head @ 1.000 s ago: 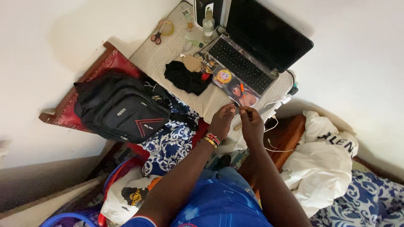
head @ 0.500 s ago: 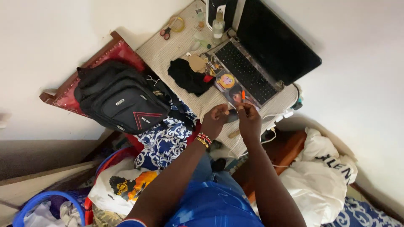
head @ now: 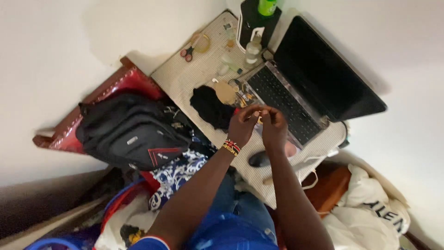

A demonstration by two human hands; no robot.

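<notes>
Both hands, left (head: 243, 125) & right (head: 274, 126), pinch something tiny, prob. yellowish, above laptop (head: 296, 88).

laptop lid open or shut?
Open. The laptop sits on the table with its keyboard exposed and dark screen raised behind it.

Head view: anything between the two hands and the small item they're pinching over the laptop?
Nothing visible. The left hand and right hand meet fingertip to fingertip above the laptop keyboard, with a tiny item between them, too small to identify. The black cloth lies to the left, apart.
</notes>
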